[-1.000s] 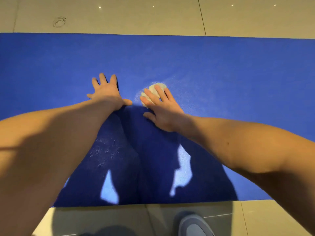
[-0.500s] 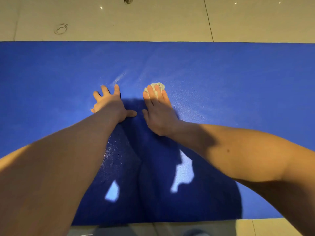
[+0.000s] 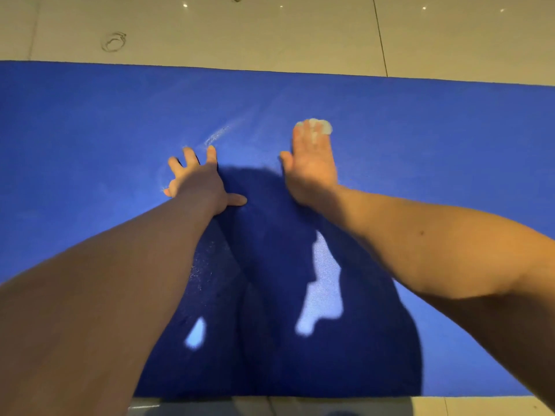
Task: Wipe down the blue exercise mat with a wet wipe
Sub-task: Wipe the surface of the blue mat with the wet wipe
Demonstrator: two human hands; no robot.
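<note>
Fingers (image 3: 304, 142) of the right hand (image 3: 310, 172) straight and held close together, pressing flat on a crumpled white wet wipe (image 3: 323, 126). Pins the wipe against the blue mat (image 3: 450, 151) without curling round it. Only the far edge of the wipe showing, poking out just beyond the fingertips; the rest hidden under them. Thumb out to the side, toward the other hand, touching the mat.

Fingers (image 3: 189, 157) of the left hand (image 3: 199, 183) straight and spread wide, palm down, resting flat on the mat. Holds nothing. Sits near the right hand, a little closer to the body, with a gap of mat between the two thumbs.

Just beyond the left fingertips, a pale curved streak (image 3: 217, 135) on the mat surface; cannot tell whether wet or dusty. Behind both hands, toward the body, a large dark shadow (image 3: 285, 295) across the mat, broken by a few bright patches of light.

Mat spreading wide to both sides of the fingers, running off the left and right of the view. Beyond the fingertips, past the far edge of the mat, a shiny beige tiled floor (image 3: 270, 31) with thin dark joints and small glints of light. On that floor, well beyond the left fingers, a faint ring-shaped mark (image 3: 113, 42). Both forearms bare, reaching forward from the bottom corners.
</note>
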